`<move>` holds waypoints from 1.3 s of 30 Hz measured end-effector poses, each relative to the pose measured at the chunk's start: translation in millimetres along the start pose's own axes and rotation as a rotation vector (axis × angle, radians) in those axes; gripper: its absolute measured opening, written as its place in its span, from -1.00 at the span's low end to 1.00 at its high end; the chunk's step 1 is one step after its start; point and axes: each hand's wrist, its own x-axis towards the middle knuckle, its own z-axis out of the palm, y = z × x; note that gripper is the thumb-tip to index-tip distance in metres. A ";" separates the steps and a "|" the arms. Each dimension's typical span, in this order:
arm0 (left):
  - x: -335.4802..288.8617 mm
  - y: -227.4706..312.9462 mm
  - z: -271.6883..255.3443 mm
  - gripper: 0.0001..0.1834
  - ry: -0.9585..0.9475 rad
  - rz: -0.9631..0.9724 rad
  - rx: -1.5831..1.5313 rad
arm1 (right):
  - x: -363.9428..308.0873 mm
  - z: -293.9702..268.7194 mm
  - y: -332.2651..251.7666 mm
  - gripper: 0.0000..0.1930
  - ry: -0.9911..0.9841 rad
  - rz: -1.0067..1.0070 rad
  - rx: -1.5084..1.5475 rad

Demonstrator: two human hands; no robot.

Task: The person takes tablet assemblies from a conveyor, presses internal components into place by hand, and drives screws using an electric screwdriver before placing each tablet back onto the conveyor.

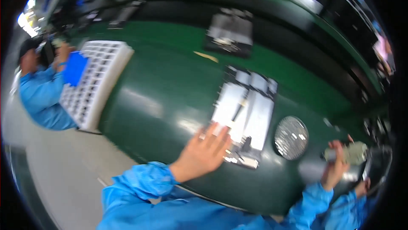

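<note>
My left hand [202, 151] lies with its fingers stretched and apart over the left edge of a flat black part with white panels [259, 113]. A thin dark stick-like piece [238, 112] lies on that part, just beyond my fingertips. Out to the right, my right hand [337, 164] is closed around a pale green, blocky object [355, 152]; blur hides what kind it is. Between the part and my right hand is a round dish [291, 137] of small shiny pieces.
Farther back on the green table [170, 72] lie a similar dark part [230, 32] and a thin tan strip [206, 56]. At left stands a white compartmented tray [95, 77], with a co-worker in blue [44, 96] holding a blue sheet. Another person's hand [362, 188] shows at lower right.
</note>
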 end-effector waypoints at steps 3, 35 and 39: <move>11.9 -11.0 -8.2 -0.49 -0.127 0.032 -0.074 | 2.5 26.9 -2.8 -0.46 -0.055 -0.093 0.096; 64.7 5.3 23.7 -0.79 -0.018 0.512 -0.690 | -42.1 96.2 -42.5 -0.56 -0.222 -0.247 0.314; 67.9 -0.9 20.5 -0.83 -0.070 0.540 -0.696 | -36.6 111.7 -32.2 -0.64 -0.256 -0.225 0.356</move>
